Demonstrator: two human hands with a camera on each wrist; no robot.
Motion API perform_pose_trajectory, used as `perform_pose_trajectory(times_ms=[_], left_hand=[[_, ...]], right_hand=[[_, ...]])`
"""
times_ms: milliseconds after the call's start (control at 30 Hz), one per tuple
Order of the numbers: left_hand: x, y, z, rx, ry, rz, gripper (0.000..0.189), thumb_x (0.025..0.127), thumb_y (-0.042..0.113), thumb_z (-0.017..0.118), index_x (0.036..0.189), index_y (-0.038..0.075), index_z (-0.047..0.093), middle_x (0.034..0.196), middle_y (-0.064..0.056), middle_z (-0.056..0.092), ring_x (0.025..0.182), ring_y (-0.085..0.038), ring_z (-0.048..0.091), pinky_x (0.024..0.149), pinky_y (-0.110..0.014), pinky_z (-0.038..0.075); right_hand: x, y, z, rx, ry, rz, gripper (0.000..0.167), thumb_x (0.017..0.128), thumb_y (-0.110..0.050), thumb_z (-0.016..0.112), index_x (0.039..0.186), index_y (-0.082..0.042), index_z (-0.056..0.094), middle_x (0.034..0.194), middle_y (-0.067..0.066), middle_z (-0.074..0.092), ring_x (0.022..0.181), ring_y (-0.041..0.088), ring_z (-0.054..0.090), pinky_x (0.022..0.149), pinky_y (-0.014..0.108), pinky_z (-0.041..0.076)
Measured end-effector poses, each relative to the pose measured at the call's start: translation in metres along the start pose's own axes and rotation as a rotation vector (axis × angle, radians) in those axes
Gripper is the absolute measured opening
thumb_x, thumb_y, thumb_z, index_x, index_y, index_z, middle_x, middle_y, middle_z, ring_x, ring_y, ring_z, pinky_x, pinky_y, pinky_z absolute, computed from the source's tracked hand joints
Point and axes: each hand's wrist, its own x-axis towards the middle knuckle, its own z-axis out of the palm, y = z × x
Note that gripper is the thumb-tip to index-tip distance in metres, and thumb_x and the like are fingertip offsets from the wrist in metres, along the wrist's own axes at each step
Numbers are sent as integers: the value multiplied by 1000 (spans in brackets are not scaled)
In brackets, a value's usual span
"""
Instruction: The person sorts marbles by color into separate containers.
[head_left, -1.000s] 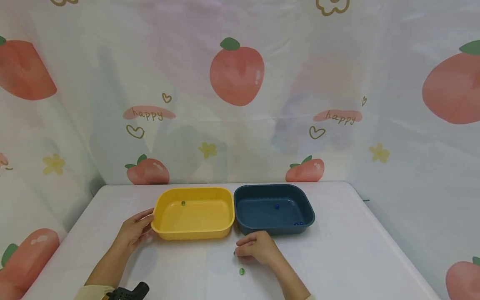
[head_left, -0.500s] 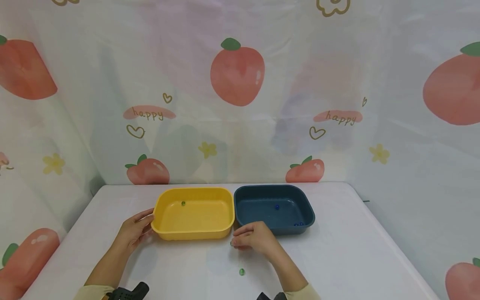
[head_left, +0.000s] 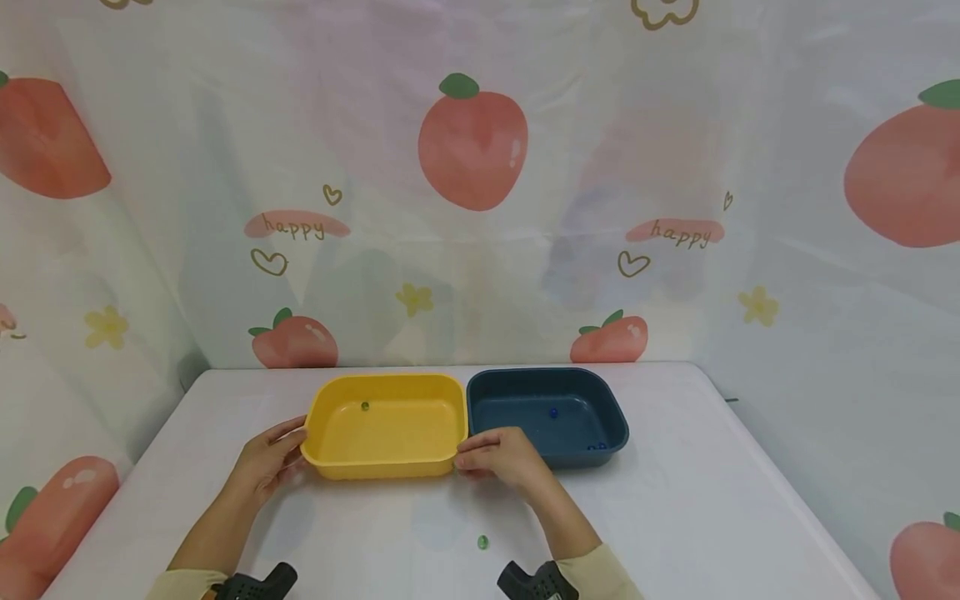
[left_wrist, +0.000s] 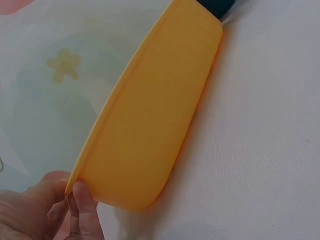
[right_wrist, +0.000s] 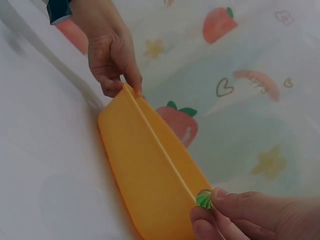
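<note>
My left hand [head_left: 264, 462] pinches the left rim of a yellow plastic basin [head_left: 386, 468], thumb and fingers on either side of the edge, as the left wrist view shows. Between the thumb and fingertips of my right hand [head_left: 504, 458] is a green swirled marble [right_wrist: 204, 199], held at the basin's near right corner. One green marble [head_left: 365, 406] lies inside the yellow basin. Another green marble [head_left: 483, 542] rests on the white table in front. From the head camera, the marble in my right hand is hidden by the fingers.
A dark blue basin [head_left: 551, 458] stands against the yellow one on its right, with a blue marble [head_left: 553, 412] and more blue marbles near its front right corner. A fruit-print cloth [head_left: 480, 275] hangs behind the white table [head_left: 712, 500].
My right hand has moved forward and slightly left with the green marble, from the table in front of the blue basin to the yellow basin's corner. My left hand has stayed on the rim.
</note>
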Motion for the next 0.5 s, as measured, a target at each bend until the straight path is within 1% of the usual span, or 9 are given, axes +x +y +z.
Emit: perform_pose_trajectory(times_ms=[133,233,367,500], left_hand=[[0,0,0,-2,-1,3,58,99,28,60,149,7,41,113,-1,63,82,-8,60,73,-18,56],[-1,1,0,-1,-2,5,58,99,28,60,149,7,41,112,-1,63,82,-7,60,73,-18,56],[-2,1,0,1,-4,8,58,99,28,60,149,6,41,107,2,63,81,-7,61,72,-18,56],[-3,2,1,-6,-4,4,58,99,27,60,149,6,40,106,2,64,80,-7,61,73,-18,56]], right_hand=[[4,-1,2,19,13,6,28,84,-9,77,107,6,71,92,13,75,83,23,74,78,38,60],[6,-4,4,16,22,9,28,84,-10,77,106,5,72,92,12,75,81,22,74,76,35,61],[8,-7,5,25,22,15,27,84,-10,77,106,6,72,92,12,75,80,21,73,78,38,60],[10,-9,6,43,14,19,27,84,-8,77,106,7,71,91,13,75,80,21,74,78,37,60]])
